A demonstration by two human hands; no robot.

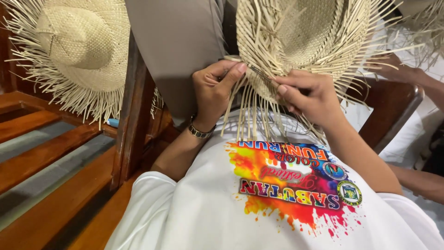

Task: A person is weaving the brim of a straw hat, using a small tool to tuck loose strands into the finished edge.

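Head view: left hand [213, 90], metal wristwatch [199, 132] on wrist, fingers curled, thumb and forefinger pinching loose straw strands at brim edge of unfinished woven straw hat [300, 32]. Right hand [309, 95] pinched shut on neighbouring strands. Hat held up close before chest, above white printed T-shirt [208, 208]. Finished fringed straw hat [78, 46] hangs at left, over wooden bench [51, 157].

Bright, even light — sharp, shadowless
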